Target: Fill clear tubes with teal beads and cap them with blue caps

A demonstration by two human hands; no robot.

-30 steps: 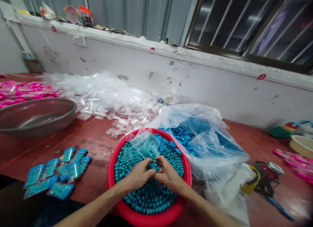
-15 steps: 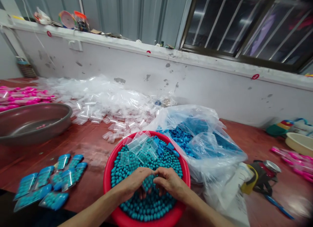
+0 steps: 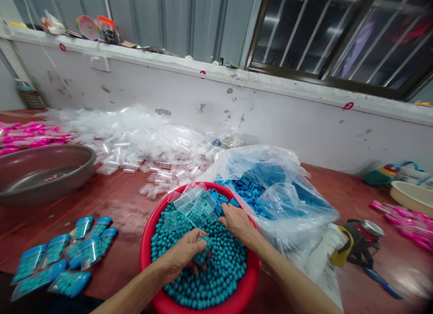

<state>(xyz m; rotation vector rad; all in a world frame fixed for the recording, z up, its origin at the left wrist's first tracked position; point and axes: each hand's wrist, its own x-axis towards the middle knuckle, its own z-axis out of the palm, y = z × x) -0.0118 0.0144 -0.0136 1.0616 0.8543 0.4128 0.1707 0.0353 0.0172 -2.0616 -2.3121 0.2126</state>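
A red basin [image 3: 146,242] full of teal beads [image 3: 223,264] sits on the red table in front of me. My left hand [image 3: 184,255] is over the beads, closed on a small clear bag with teal beads in it [image 3: 202,255]. My right hand [image 3: 237,221] reaches to the basin's far side, its fingertips at the blue caps [image 3: 221,205] lying next to the empty little clear bags [image 3: 194,201]. Whether it grips a cap I cannot tell.
A big clear bag of blue caps [image 3: 270,192] lies right of the basin. Filled bead packets [image 3: 57,260] lie at the left, a grey metal basin [image 3: 43,169] and pink packets [image 3: 30,136] beyond. A heap of empty clear bags [image 3: 142,138] lies against the wall.
My hands were together over the beads; now they have parted. The right hand has moved to the far side of the basin. The left hand stays low with the filled bag.
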